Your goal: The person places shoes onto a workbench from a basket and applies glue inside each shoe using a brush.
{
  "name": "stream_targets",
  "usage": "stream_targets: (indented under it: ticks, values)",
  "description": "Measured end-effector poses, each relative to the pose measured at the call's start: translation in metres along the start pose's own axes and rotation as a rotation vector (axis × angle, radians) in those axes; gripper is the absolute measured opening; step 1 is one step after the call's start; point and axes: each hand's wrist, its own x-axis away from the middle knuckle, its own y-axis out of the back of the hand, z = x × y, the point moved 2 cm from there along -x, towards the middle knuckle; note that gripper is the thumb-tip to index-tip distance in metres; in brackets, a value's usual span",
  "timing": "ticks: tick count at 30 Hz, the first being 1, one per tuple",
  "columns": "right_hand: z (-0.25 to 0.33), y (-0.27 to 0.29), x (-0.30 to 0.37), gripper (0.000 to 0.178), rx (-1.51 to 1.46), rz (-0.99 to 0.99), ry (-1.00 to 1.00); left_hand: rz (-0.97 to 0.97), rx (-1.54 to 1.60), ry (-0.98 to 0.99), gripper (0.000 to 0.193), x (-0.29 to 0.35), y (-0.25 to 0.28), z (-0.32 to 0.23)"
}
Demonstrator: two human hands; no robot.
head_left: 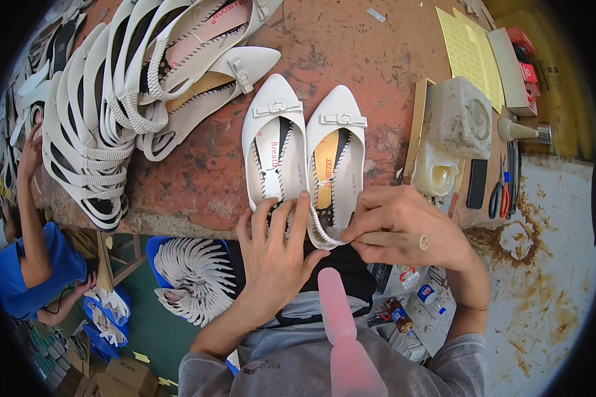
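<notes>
Two white pointed flats with buckled bows lie side by side at the table's front edge, toes pointing away: the left shoe [253, 142] and the right shoe [355, 152]. My left hand [271, 238] grips their heel end, fingers over the left shoe's back and the thumb by the right shoe's heel strap [319, 231]. In my closed right hand [400, 215] is a slim wooden-handled tool [394, 240]. Its working end meets the right shoe's heel, and my fingers hide its tip, so its kind does not show. Insoles and dark stitching show inside both shoes.
A heap of white slingback shoes [96, 126] covers the table's left. At right stand a stained white container [457, 119], a black phone-like slab [475, 184] and red-handled pliers [504, 198]. A blue-shirted co-worker [36, 271] reaches in from the left. A pink elongated thing [338, 311] hangs before my shirt.
</notes>
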Motion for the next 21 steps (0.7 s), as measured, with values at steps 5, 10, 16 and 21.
stream_targets:
  ticks: [5,10,16,21]
  values:
    - [-0.008,0.004,-0.004,0.014,0.239,-0.272,0.089,0.012,-0.003,0.011,0.101,-0.001,0.001,-0.001]
    - [-0.026,-0.012,-0.001,0.026,0.395,-0.479,0.227,0.007,0.014,0.013,0.098,-0.003,0.001,-0.004]
    - [-0.01,-0.043,0.004,0.027,0.561,-0.587,0.093,0.013,0.008,0.018,0.098,0.0,0.001,0.0]
    - [-0.005,-0.045,0.013,0.021,0.47,-0.527,0.14,0.007,0.02,0.011,0.098,-0.001,0.002,-0.003]
